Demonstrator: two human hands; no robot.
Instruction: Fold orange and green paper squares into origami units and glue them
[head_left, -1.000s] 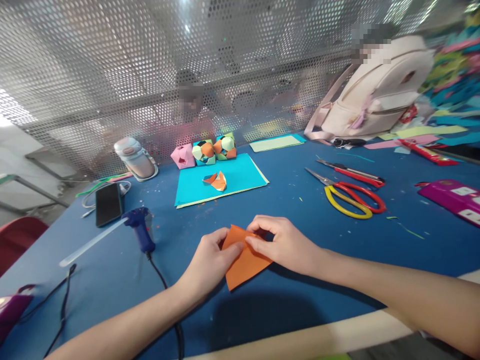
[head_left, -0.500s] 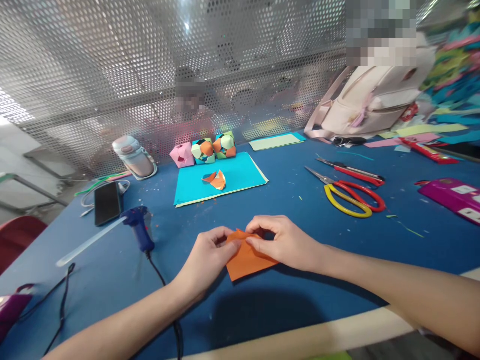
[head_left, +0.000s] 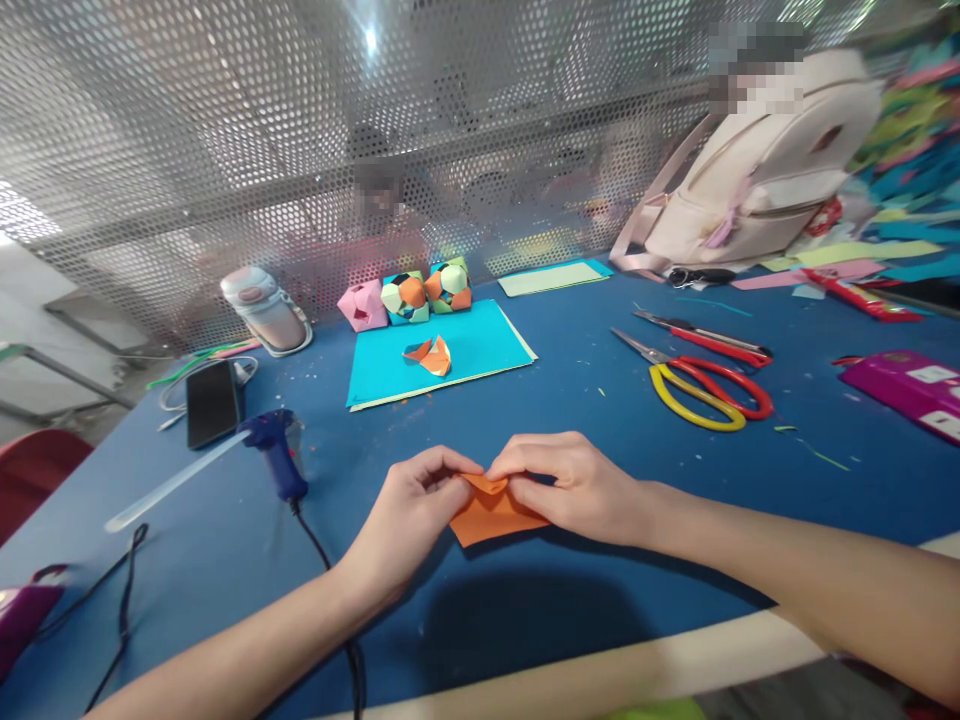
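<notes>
A folded piece of orange paper lies on the blue table near its front edge. My left hand pinches the paper's left upper edge with curled fingers. My right hand presses and pinches its upper right part, fingertips meeting the left hand's at the top fold. Both hands are closed on the paper.
A blue glue gun with its cord lies left of my hands, a black phone behind it. A cyan sheet holds a small orange piece. Paper balls, scissors, a pink backpack and a magenta box stand around.
The orange paper has been folded down smaller and flatter; both hands have drawn together at its top fold. The view shifted slightly.
</notes>
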